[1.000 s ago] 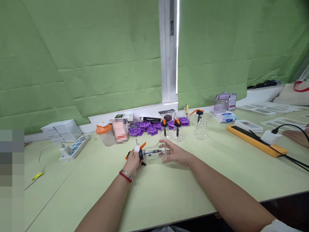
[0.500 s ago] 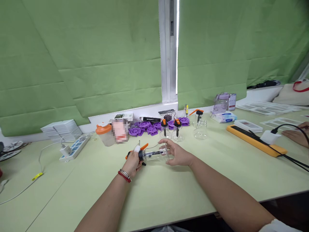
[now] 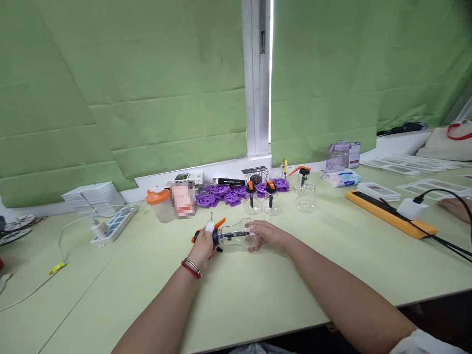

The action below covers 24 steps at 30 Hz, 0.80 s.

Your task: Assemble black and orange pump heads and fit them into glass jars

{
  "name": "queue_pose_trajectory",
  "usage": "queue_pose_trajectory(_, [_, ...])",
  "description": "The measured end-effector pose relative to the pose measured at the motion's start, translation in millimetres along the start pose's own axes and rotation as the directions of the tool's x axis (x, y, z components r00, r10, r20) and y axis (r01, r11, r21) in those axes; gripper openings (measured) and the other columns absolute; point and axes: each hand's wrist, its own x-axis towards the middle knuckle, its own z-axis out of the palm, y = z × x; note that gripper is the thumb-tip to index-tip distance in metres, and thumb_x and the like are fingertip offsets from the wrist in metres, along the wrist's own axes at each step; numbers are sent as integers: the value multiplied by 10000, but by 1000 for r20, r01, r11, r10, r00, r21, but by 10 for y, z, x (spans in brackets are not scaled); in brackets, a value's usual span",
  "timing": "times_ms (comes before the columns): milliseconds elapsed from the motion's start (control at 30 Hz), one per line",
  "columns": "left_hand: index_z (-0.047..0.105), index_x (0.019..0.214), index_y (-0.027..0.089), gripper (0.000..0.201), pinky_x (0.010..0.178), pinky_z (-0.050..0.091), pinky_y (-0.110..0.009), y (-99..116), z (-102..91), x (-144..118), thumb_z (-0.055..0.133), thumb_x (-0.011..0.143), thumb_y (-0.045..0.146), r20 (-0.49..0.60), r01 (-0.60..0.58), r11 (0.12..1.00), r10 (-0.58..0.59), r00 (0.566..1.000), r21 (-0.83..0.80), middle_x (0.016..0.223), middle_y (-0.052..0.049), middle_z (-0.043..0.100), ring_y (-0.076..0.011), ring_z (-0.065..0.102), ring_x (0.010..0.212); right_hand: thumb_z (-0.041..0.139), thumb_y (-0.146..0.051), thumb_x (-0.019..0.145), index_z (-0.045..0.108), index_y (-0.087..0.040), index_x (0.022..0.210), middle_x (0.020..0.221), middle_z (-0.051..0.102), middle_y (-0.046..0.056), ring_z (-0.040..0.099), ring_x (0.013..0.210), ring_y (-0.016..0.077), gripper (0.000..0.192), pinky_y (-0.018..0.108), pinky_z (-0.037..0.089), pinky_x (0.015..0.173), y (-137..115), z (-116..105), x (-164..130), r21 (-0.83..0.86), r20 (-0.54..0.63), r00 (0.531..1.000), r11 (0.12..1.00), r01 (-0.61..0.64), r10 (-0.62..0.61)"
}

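A clear glass spray bottle (image 3: 238,234) is held sideways just over the table, with a black tube running inside it. My left hand (image 3: 204,244) is closed around its black spray head with the orange trigger (image 3: 220,223); a white wrap covers the thumb tip. At the other end, my right hand (image 3: 268,235) grips the bottle's wide glass base, its fingertips partly behind the glass. Beyond the hands, two similar spray bottles (image 3: 271,202) stand upright. To their right are an open glass bottle (image 3: 306,201) without a head and another spray bottle (image 3: 304,173) behind it.
Purple plastic parts (image 3: 221,191) lie along the back by small boxes. An orange-lidded cup (image 3: 158,197) and a white power strip (image 3: 114,227) are on the left. An orange-black power strip (image 3: 391,215) lies right, near another person's hand (image 3: 457,207). The table's front edge is close.
My right hand's fingers have closed in from a spread hold onto the bottle's base. My left hand has stayed almost in place. The other person's hand at the right has shifted slightly.
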Motion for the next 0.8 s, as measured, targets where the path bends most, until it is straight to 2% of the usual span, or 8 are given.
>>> queue_pose_trajectory(100, [519,876,169,464,318,168,-199,-19,12,9,394,833,614,10,0,1000,0,1000,-7,434,80,355,-68,235,314,405,-677,831,579,-108,970,807,652,101,650,556,162,611,217,444,429,26,5,30,-33,-26,999,998,-47,46])
queue_pose_trajectory(167, [524,891,165,465,317,169,-201,-26,19,16,401,831,609,0,0,1000,0,1000,-7,442,79,354,-70,241,317,375,-707,824,595,-96,959,811,644,113,628,560,144,664,211,448,420,11,23,30,-51,-78,996,998,-47,43])
queue_pose_trajectory(233, [530,913,159,469,318,171,-199,-29,21,22,406,832,604,-26,-1,1000,1,1000,-1,452,75,359,-74,256,324,425,-686,820,572,-128,1094,888,628,105,614,592,130,639,219,476,439,-22,51,14,-41,-140,990,999,-1,-5])
queue_pose_trajectory(333, [545,959,142,490,323,171,-198,-20,13,29,380,851,590,-62,-8,1000,9,998,10,469,74,361,-73,264,328,480,-634,828,425,-253,1330,1060,572,94,620,641,126,633,246,509,466,-72,76,-28,-18,-172,982,997,75,-77])
queue_pose_trajectory(533, [561,934,137,491,328,164,-196,0,-5,34,351,869,576,-63,-25,999,27,998,31,466,78,341,-61,228,319,759,-388,705,371,-286,1393,1285,448,96,661,753,133,797,318,560,692,-91,-22,-106,26,42,994,994,104,-105])
queue_pose_trajectory(667, [531,906,160,450,322,173,-198,-20,4,31,373,857,580,-47,-8,1000,8,999,12,445,79,341,-69,238,319,726,-446,721,456,-192,1317,991,597,80,651,597,135,702,247,502,484,-44,-71,-70,57,51,998,997,45,-48])
queue_pose_trajectory(733, [519,890,171,450,318,172,-202,-32,6,31,390,840,599,-23,-4,1000,4,1000,-8,439,79,350,-68,224,317,677,-517,743,559,-143,1167,876,613,66,608,508,110,579,207,432,394,-27,-61,-44,49,32,999,998,41,-43])
queue_pose_trajectory(800, [513,873,177,447,317,170,-205,-33,5,32,393,833,606,-11,-1,1000,0,1000,-21,437,77,357,-66,210,316,627,-556,770,610,-109,1021,807,611,62,595,517,108,513,200,429,392,-32,-30,-38,28,18,999,998,51,-52])
